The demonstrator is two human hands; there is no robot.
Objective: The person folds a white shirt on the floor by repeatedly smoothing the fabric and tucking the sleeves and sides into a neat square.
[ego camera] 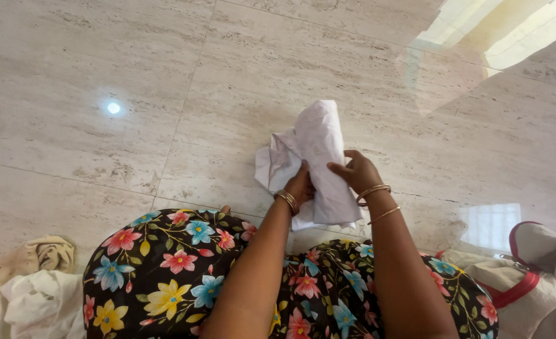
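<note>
A white cloth [316, 141], partly rolled or folded lengthwise, lies on the pale tiled floor [102, 144] in front of my knees. My left hand [301, 184] grips its near left side, with gold bangles on the wrist. My right hand [356, 171] holds the cloth's right edge, fingers curled onto the fabric, also with bangles. My lap is covered by a black dress with bright flowers [184, 263].
A heap of white and beige clothes [36, 289] lies at my left on the floor. A cream bag with red trim [523, 276] sits at my right. Window light reflects off the glossy tiles at the upper right.
</note>
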